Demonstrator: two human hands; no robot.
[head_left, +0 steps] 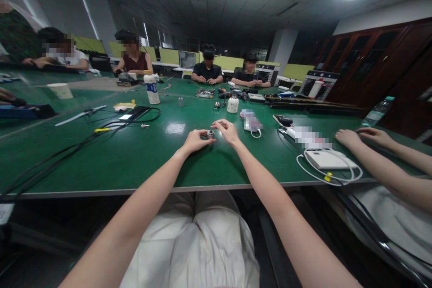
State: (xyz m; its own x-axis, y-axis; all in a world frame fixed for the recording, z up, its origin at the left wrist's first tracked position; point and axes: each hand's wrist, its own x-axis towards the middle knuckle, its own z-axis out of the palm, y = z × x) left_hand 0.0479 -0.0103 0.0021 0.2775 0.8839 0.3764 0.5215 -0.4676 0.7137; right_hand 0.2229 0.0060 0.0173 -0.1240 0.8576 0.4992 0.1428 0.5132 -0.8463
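On the green table (162,162), a small grey metal cylinder (211,135) stands upright with a dark round top. My left hand (195,141) has thumb and fingers closed around its side. Just above and to the right is my right hand (227,130), its thumb and fingertips brought together near the cylinder's top. Whatever those fingertips pinch, if anything, is too small to make out. A similar grey cylinder (181,101) stands farther back, left of my hands.
Black cables (84,144) and a small key (145,126) lie to the left. Ahead are a white jar (232,104) and a bottle (151,90). A white power bank (329,160) with a looped cord lies right, beside another person's hands (349,138). Co-workers sit opposite.
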